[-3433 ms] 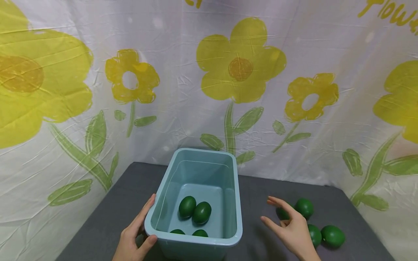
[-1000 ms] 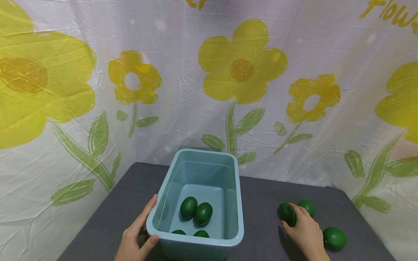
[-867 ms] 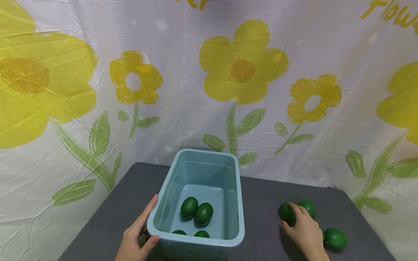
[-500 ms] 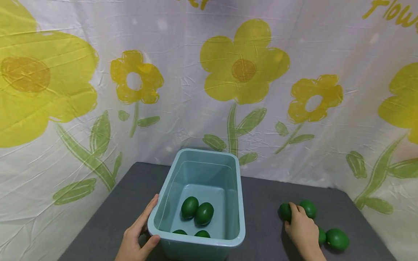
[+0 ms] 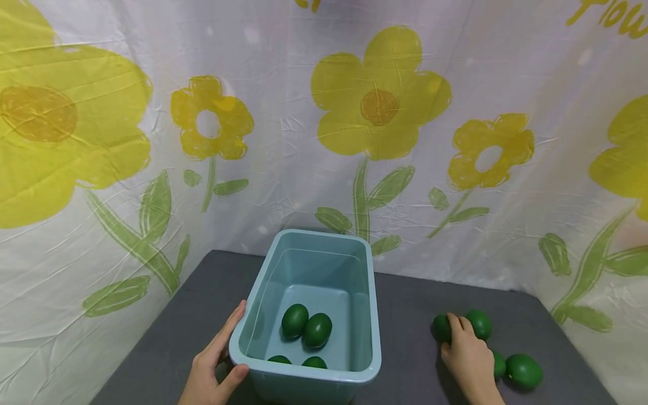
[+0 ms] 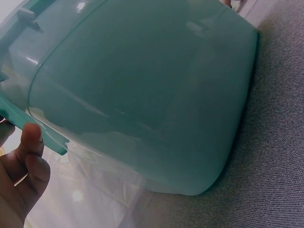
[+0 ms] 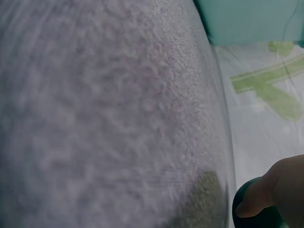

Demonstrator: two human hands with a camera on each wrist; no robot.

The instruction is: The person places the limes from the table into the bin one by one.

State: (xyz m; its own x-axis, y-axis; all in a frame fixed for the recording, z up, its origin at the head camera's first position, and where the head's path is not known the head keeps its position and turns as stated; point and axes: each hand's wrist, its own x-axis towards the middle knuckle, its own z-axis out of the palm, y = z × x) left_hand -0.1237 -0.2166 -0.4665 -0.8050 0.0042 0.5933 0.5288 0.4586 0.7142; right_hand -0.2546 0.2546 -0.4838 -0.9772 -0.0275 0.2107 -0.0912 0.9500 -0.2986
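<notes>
A light blue plastic bin [image 5: 304,385] stands in the middle of the head view. Dark green oval fruits, like avocados or limes, lie inside it; one [image 5: 317,331] sits mid-floor, and the near wall partly hides others. My left hand [image 5: 212,360] holds the bin's near left corner, thumb in front and fingers along the side; the left wrist view shows these fingers [image 6: 34,137] at the rim. To the right, my right hand [image 5: 468,357] grips a green fruit [image 5: 441,328] on the table, its thumb on the fruit's side in the right wrist view. The fingers hide part of it.
Beside my right hand lie more green fruits: one [image 5: 478,324] behind, one [image 5: 499,365] partly covered by the wrist, and one [image 5: 523,371] farther right. A grey cloth [image 5: 405,315] covers the table. A white flower-printed curtain [image 5: 283,140] hangs behind and at both sides.
My right hand has come down from above the table onto the green fruit, then shifted slightly left over it, uncovering the fruit by the wrist. My left hand stays on the bin.
</notes>
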